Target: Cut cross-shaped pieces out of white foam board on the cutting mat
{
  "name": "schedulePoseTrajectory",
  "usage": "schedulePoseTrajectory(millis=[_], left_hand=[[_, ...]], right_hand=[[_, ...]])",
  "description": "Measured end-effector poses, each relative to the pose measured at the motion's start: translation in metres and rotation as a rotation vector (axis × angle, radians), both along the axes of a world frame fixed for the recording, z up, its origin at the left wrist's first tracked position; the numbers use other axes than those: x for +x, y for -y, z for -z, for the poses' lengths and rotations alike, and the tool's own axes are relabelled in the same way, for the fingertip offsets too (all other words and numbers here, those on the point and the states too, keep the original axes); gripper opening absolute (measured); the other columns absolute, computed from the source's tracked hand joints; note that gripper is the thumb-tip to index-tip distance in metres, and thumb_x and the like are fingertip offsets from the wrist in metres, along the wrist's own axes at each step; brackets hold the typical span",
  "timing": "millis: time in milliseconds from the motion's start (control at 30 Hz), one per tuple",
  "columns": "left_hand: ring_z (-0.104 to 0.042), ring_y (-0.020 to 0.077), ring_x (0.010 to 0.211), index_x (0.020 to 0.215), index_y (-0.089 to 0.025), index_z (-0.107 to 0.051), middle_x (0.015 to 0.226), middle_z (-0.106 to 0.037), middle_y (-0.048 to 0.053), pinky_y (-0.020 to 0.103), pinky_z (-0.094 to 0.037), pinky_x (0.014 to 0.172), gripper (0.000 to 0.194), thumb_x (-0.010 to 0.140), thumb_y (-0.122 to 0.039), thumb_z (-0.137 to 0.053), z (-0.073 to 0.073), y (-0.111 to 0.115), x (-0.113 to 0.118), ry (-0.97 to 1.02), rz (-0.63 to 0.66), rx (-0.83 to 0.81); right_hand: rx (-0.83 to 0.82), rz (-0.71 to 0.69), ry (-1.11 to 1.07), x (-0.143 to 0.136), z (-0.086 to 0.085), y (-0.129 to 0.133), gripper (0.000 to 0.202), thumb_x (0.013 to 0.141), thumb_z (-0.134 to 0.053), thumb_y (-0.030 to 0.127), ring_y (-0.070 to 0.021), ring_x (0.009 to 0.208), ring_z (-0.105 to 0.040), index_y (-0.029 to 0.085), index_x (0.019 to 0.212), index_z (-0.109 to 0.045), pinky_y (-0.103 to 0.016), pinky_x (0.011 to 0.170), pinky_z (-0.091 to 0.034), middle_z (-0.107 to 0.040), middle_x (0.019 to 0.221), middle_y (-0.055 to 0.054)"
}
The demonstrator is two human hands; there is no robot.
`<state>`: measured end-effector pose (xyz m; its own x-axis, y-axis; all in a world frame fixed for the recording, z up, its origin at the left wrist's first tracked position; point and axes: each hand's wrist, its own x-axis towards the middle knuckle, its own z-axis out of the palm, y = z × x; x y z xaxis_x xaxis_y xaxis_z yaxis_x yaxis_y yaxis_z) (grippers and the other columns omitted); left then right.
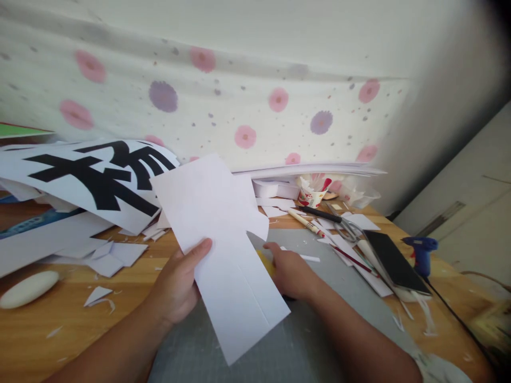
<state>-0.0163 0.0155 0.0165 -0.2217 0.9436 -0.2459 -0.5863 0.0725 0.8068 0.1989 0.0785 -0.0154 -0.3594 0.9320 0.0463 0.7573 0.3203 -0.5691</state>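
Observation:
A white sheet (223,234) with a cut-out shape at its upper right is tilted above the grey cutting mat (335,330). My left hand (179,282) grips its left edge, thumb on top and fingers behind. My right hand (291,271) is at the sheet's right side, closed around a yellow tool (265,262) that is mostly hidden by the paper and the fingers. The tool's tip cannot be seen.
White scraps (107,255) and a white oval object (30,290) lie left. Behind are a paper with black characters (96,181) and a cup (311,192). Rightward are pens, scissors (347,229), a black phone-like slab (393,260) and a blue glue gun (421,252).

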Motion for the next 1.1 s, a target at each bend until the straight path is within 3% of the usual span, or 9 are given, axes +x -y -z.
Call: schedulePoseTrajectory(millis=[67,167,333,433,500,733,967,1100], left_hand=[[-0.077,0.0327,0.077,0.102,-0.011,-0.075,0.082,-0.079,0.011,0.038,-0.064,0.067,0.031,0.071,-0.014,-0.080,-0.001,0.001,-0.001,-0.007,-0.011,-0.026],[-0.076,0.0284,0.067,0.105,-0.012,-0.075,0.078,-0.079,0.009,0.033,-0.063,0.059,0.031,0.075,-0.011,-0.075,-0.004,0.002,-0.001,-0.008,-0.036,-0.063],[-0.076,0.0286,0.068,0.104,-0.011,-0.075,0.074,-0.078,0.009,0.032,-0.062,0.056,0.024,0.081,-0.012,-0.069,-0.007,0.002,0.000,0.033,-0.025,-0.089],[-0.077,0.0282,0.069,0.109,-0.012,-0.074,0.076,-0.079,0.009,0.033,-0.063,0.059,0.027,0.084,-0.011,-0.067,-0.007,0.003,0.000,0.059,-0.047,-0.090],[-0.077,0.0290,0.072,0.115,-0.014,-0.072,0.078,-0.079,0.009,0.034,-0.063,0.061,0.031,0.085,-0.012,-0.065,-0.008,0.004,0.001,0.083,-0.051,-0.092],[-0.076,0.0282,0.063,0.121,-0.017,-0.071,0.072,-0.078,0.007,0.031,-0.061,0.049,0.034,0.088,-0.016,-0.064,-0.010,0.010,0.009,0.106,0.007,-0.166],[-0.076,0.0277,0.064,0.122,-0.014,-0.070,0.071,-0.077,0.009,0.030,-0.060,0.050,0.034,0.090,-0.013,-0.061,-0.008,0.014,0.010,0.108,0.019,-0.173],[-0.076,0.0261,0.066,0.127,-0.015,-0.067,0.081,-0.079,0.011,0.032,-0.063,0.057,0.037,0.091,-0.011,-0.059,-0.009,0.018,0.014,0.112,0.067,-0.187]], right_hand=[[-0.016,0.039,-0.154,0.013,0.001,-0.011,0.047,0.069,-0.065,0.021,-0.0191,0.060,-0.058,0.019,0.116,-0.068,-0.030,0.058,-0.038,-0.065,0.066,-0.001],[-0.007,0.058,-0.434,0.031,0.000,-0.022,0.040,0.072,-0.055,0.024,-0.0188,0.065,-0.059,0.018,0.110,-0.065,-0.031,0.061,-0.044,-0.064,0.074,-0.002],[0.043,-0.054,-0.729,0.034,-0.002,-0.009,0.026,0.077,-0.058,0.041,-0.0206,0.070,-0.060,0.020,0.093,-0.063,-0.035,0.064,-0.050,-0.061,0.076,-0.003],[0.131,-0.225,-0.615,0.025,-0.004,0.003,0.022,0.083,-0.066,0.043,-0.0174,0.064,-0.055,0.021,0.078,-0.063,-0.031,0.061,-0.044,-0.059,0.070,-0.001],[0.194,-0.261,-0.493,0.017,-0.004,0.008,0.023,0.089,-0.062,0.041,-0.0157,0.060,-0.050,0.022,0.075,-0.062,-0.028,0.058,-0.039,-0.056,0.066,0.000],[0.275,-0.205,-0.318,0.005,0.003,0.008,0.024,0.094,-0.053,0.040,-0.0169,0.059,-0.055,0.022,0.079,-0.059,-0.027,0.056,-0.039,-0.060,0.066,-0.001],[0.475,-0.184,-0.260,0.001,0.004,0.009,0.021,0.097,-0.049,0.033,-0.0151,0.054,-0.057,0.021,0.083,-0.058,-0.024,0.053,-0.040,-0.064,0.064,0.000],[0.547,-0.172,-0.250,-0.001,0.006,0.007,0.021,0.096,-0.049,0.032,-0.0170,0.054,-0.058,0.022,0.081,-0.057,-0.026,0.052,-0.039,-0.065,0.064,-0.002]])
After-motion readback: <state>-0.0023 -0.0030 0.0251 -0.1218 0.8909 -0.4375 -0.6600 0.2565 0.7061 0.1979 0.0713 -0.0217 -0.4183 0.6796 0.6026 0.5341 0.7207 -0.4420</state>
